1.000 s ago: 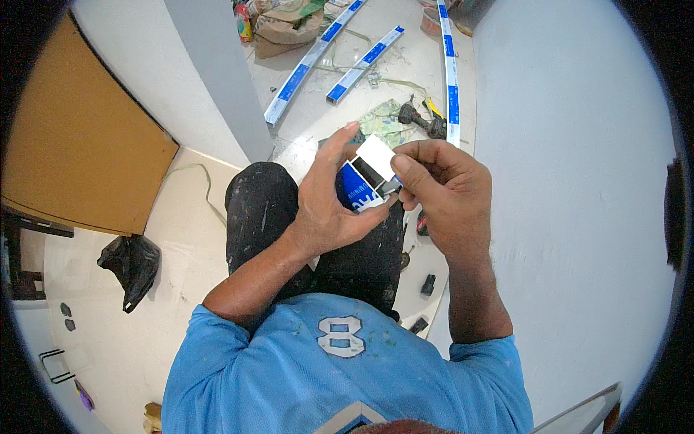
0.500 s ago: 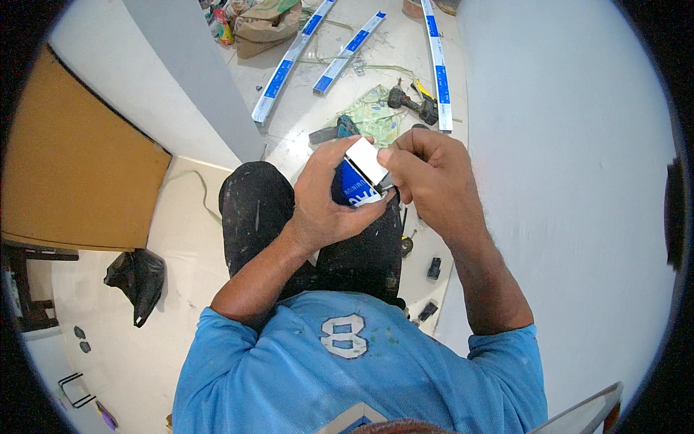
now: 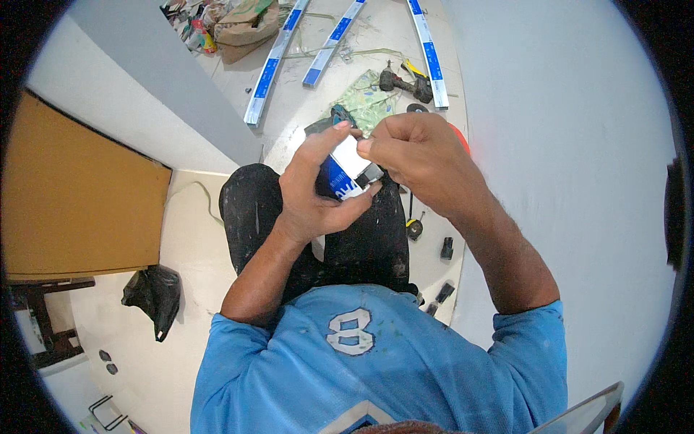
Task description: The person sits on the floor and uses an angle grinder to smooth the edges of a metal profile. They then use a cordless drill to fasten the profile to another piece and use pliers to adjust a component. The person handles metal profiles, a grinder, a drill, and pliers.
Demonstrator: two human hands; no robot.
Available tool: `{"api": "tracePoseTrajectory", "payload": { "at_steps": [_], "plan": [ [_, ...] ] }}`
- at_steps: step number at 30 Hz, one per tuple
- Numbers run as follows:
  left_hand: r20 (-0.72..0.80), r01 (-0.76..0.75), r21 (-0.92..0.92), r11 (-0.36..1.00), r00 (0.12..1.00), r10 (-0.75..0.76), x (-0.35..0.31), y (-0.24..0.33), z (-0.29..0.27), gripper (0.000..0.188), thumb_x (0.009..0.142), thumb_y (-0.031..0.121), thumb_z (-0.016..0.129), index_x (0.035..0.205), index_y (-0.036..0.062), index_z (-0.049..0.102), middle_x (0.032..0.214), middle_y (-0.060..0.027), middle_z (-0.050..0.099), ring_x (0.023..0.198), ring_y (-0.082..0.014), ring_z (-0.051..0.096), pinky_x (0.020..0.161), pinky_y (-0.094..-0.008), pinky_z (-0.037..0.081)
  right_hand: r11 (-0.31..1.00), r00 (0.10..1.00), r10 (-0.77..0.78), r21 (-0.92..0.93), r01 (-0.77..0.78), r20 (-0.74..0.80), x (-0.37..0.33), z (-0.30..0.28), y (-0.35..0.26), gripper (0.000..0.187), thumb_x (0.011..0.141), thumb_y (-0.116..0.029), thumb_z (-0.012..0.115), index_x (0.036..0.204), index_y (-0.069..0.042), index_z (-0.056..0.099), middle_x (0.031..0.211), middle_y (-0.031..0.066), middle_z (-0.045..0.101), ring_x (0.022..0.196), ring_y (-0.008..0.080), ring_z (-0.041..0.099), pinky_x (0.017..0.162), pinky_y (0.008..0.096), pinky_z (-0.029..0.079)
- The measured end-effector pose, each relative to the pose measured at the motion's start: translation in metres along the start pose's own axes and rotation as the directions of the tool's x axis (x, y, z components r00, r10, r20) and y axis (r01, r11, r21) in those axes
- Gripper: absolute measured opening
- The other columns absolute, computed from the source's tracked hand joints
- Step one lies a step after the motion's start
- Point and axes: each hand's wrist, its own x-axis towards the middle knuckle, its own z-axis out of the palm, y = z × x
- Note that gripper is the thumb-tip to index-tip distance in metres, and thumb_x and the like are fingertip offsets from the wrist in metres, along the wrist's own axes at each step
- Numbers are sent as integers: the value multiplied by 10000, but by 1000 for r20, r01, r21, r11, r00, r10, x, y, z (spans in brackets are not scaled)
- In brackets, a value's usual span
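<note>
My left hand [image 3: 307,184] is wrapped around a short blue-and-white film-covered metal profile piece [image 3: 337,178], holding it above my knees. Its white face is turned up, and a dark grey opening shows at its right corner. My right hand [image 3: 432,155] is closed, with the thumb tip against the upper right edge of the white face. Whatever lies between those fingers is hidden behind the hand. Just beyond the piece, a teal-and-black power tool [image 3: 340,116] lies partly covered by my left hand.
Long blue-and-white film-covered profiles [image 3: 271,65] lie on the floor ahead, with a cordless drill [image 3: 406,83] and a green patterned cloth [image 3: 367,98]. By my right knee are a tape measure [image 3: 414,229] and a black battery-like block [image 3: 447,249]. Walls stand at right and left; a black bag [image 3: 154,298] lies left.
The view has shifted slightly. My right hand has risen a little relative to the piece, and more of the grey opening at its corner shows. The left hand keeps its hold.
</note>
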Motion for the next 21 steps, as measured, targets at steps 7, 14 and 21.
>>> {"api": "tracePoseTrajectory", "payload": {
  "at_steps": [7,14,21],
  "plan": [
    [34,17,-154,988,999,-12,3,-12,2,847,756,67,941,1502,-37,553,1354,-227,703,1225,-286,717,1073,-403,554,975,980,-198,-96,200,33,3,0,19,314,1006,-270,684,957,24,781,860,192,763,767,314,747,698,418,552],
    [51,79,-158,984,996,-72,-2,-15,-3,895,748,109,961,1512,-22,513,1346,-204,686,1230,-268,707,1092,-413,547,994,1000,13,113,-11,-13,-3,7,8,357,1007,-286,679,969,52,785,844,203,767,762,296,746,724,409,559],
    [-10,117,-215,970,992,-122,-6,-17,5,948,727,145,985,1526,-22,502,1340,-203,679,1240,-270,701,1076,-418,558,976,997,63,212,-51,-47,-8,6,5,328,976,-269,722,953,51,791,786,182,748,723,204,709,692,385,535]
  ]
}}
